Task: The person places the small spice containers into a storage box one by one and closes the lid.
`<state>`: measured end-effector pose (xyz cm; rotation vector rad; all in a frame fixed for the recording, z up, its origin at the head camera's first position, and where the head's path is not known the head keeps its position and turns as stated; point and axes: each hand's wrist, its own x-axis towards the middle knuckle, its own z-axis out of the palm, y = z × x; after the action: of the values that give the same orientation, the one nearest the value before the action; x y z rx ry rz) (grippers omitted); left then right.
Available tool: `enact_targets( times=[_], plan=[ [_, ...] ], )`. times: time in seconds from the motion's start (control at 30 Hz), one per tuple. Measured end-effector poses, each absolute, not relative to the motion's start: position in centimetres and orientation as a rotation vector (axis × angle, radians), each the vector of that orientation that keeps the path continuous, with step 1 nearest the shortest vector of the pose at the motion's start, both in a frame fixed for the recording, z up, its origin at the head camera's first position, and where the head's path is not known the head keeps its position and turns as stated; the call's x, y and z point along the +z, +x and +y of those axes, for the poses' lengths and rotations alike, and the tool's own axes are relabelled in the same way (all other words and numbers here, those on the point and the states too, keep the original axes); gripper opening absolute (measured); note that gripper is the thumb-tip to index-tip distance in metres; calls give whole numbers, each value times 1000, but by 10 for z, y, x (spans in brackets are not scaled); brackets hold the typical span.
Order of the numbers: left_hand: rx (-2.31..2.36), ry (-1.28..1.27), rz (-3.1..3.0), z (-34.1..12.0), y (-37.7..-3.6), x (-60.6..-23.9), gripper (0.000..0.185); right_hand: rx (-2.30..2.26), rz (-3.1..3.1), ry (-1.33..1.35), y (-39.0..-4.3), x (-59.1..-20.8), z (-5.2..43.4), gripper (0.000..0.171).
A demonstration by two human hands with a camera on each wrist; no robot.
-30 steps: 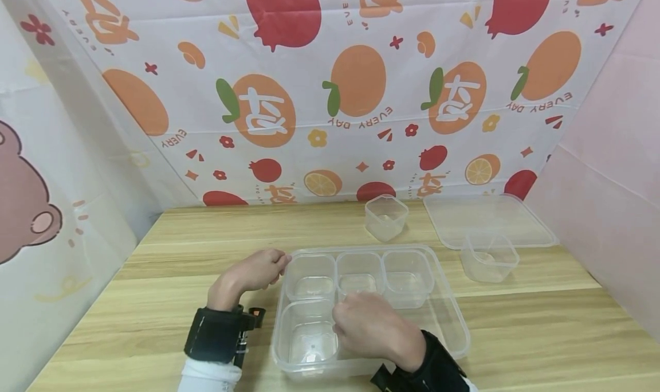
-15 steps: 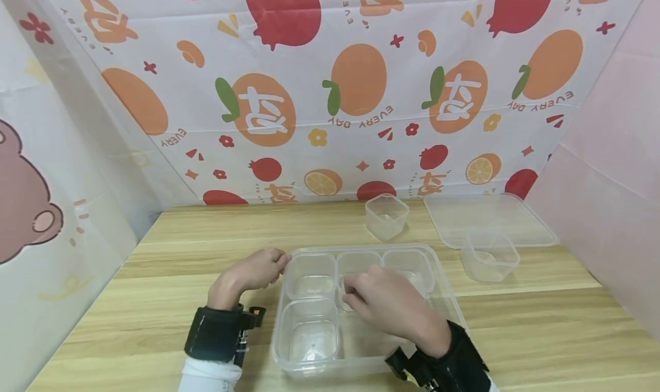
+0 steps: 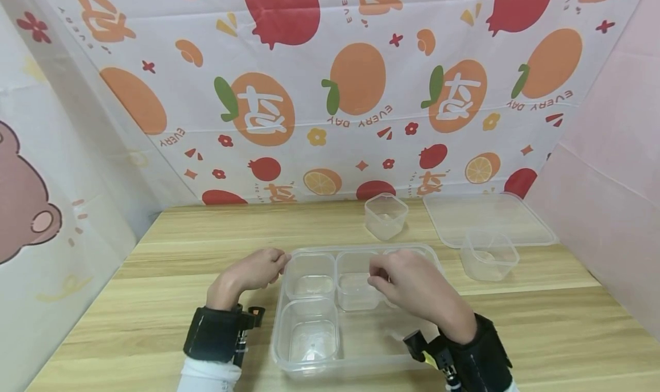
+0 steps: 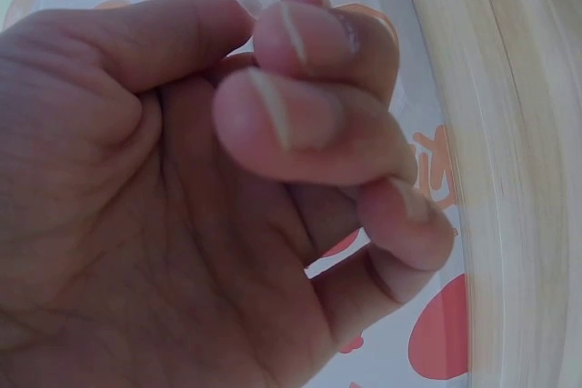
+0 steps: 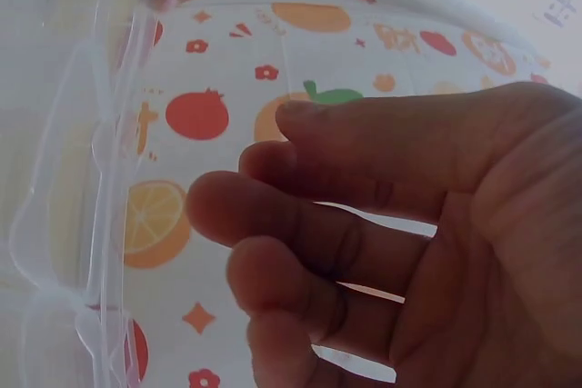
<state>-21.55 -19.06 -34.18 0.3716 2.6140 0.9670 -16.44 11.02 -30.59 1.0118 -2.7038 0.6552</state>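
A large clear plastic box (image 3: 361,364) lies on the table, seen in the head view. Inside it are small clear containers: one at back left (image 3: 309,277), one at back middle (image 3: 357,286) and one at front left (image 3: 311,332). Another at back right is mostly covered by my right hand. My left hand (image 3: 251,276) pinches the box's back-left corner between thumb and fingers; the left wrist view shows the clear edge at the fingertips. Over the box's right half hovers my right hand (image 3: 412,283), fingers loosely bent, holding nothing in the right wrist view.
Behind the box stands a loose small container (image 3: 385,217). To the right, another small container (image 3: 488,257) stands by the front edge of a flat clear lid (image 3: 490,217). A fruit-printed cloth (image 3: 358,145) hangs along the table's back edge.
My right hand has moved right and back, from over the box's middle to its back-right container, uncovering the back-middle container. My left hand keeps its place at the corner.
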Motion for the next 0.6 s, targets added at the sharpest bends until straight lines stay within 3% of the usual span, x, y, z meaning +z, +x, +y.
enact_targets(
  times=[0.6],
  plan=[
    [984,351,2599,-191,-215,-342,31,722,-2818,776,-172,-302,135,16]
  ],
)
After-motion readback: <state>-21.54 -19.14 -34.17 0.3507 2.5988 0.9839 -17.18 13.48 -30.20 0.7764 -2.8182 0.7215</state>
